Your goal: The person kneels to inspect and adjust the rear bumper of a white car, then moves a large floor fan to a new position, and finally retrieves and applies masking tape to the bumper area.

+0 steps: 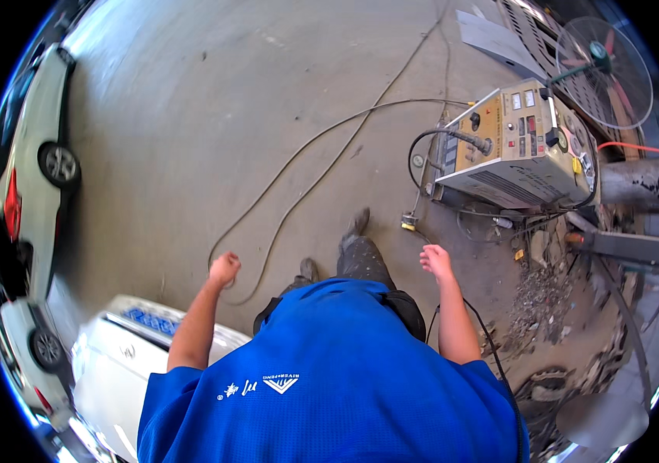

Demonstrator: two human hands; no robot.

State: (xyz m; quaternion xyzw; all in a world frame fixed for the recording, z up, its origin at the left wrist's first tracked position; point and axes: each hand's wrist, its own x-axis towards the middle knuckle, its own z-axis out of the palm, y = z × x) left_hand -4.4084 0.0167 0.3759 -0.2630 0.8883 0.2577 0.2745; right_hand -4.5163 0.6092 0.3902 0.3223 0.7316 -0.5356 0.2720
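Observation:
My left hand [224,268] hangs left of my legs with its fingers curled, inside hidden; a cable lies on the floor behind it, contact unclear. My right hand [435,261] hangs right of my legs, fingers loosely bent and apart, holding nothing visible. It is nearest a small yellow-and-black fitting [409,221] on a floor cable. Beyond stands a beige boxy machine [515,150] with dials, switches and thick cables. Long cables [329,131] loop across the concrete floor [190,92] ahead of my feet.
A white car [125,363] is close behind me at lower left; parked cars [44,216] line the left edge. At right are a caged fan [603,69], a grey cylinder [638,183], a steel beam [630,248] and rubble [542,301]. A grey panel [491,42] lies at upper right.

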